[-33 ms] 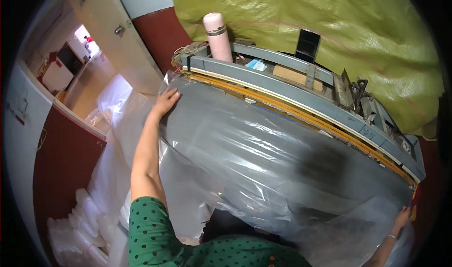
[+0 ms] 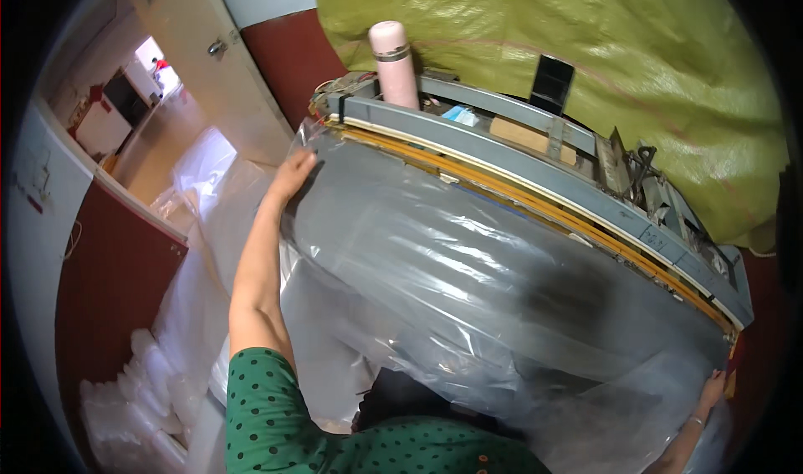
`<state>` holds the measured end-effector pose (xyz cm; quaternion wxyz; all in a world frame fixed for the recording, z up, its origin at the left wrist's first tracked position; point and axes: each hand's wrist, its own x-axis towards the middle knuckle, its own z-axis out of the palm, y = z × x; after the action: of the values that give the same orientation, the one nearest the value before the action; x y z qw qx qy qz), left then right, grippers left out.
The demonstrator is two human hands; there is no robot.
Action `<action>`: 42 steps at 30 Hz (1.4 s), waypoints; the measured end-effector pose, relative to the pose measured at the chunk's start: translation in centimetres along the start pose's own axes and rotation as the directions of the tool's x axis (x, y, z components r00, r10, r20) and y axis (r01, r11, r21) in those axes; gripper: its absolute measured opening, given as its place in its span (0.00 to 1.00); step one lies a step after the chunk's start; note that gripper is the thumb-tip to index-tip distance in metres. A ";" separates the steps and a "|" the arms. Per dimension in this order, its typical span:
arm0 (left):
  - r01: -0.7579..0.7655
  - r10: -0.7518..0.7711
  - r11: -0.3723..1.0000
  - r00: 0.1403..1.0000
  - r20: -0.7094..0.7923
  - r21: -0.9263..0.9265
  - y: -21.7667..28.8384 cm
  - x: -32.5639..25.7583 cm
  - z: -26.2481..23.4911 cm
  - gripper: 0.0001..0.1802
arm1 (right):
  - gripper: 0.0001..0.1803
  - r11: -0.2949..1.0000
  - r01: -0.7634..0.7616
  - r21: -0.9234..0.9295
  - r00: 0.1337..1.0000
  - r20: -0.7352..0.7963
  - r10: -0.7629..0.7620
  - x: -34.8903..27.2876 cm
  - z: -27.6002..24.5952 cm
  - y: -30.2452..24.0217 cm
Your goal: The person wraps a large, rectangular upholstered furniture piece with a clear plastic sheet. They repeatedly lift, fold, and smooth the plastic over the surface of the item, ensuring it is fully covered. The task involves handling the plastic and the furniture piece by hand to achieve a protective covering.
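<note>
A wide sheet of clear plastic film [image 2: 418, 248] lies wrinkled over a grey work surface and hangs down toward me. My left hand [image 2: 294, 175] is at the film's far left edge, its fingers closed on the film, partly hidden from view. Away at the right end, my right hand [image 2: 713, 389] pinches the film's edge, close to the end of the machine. Along the far side of the sheet runs a long sealing machine bar, a grey metal frame [image 2: 468, 127] with a yellow-orange strip [image 2: 519, 196] at its front.
On the frame stand a pink flask [image 2: 395, 68], a dark phone-like slab [image 2: 551, 83], a blue mask [image 2: 460, 115] and metal tools [image 2: 644, 169]. A yellow-green tarp [image 2: 669, 72] hangs behind. To the left are an open door [image 2: 222, 64] and piled clear plastic bundles [image 2: 146, 382].
The view has shifted slightly. My left hand's fingers look more drawn together on the film's edge. My right hand stays at about the same spot.
</note>
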<state>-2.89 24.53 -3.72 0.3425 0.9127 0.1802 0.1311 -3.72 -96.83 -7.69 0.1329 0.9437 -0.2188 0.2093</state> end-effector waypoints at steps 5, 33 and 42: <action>-0.190 0.020 0.963 0.760 -0.650 -0.192 -0.8 -5.9 -2.0 0.22 | 0.14 0.920 -0.078 0.384 0.992 0.119 0.035 1.2 -7.0 1.4; 0.363 -0.612 0.781 0.282 -0.739 -0.508 -25.5 -40.2 -5.8 0.08 | 0.10 0.163 0.860 0.484 0.368 -0.366 -0.855 -14.9 -41.1 -58.3; -0.011 -0.296 0.383 0.946 -0.134 -0.924 2.0 -41.0 -5.0 0.03 | 0.16 -0.465 0.387 0.796 -0.150 -0.443 -0.884 -31.8 -44.1 -69.5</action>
<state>-41.16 8.86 -3.42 0.7676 0.5263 0.2032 0.3041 -11.92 -9.97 5.48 -0.2971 0.6949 0.6388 -0.1442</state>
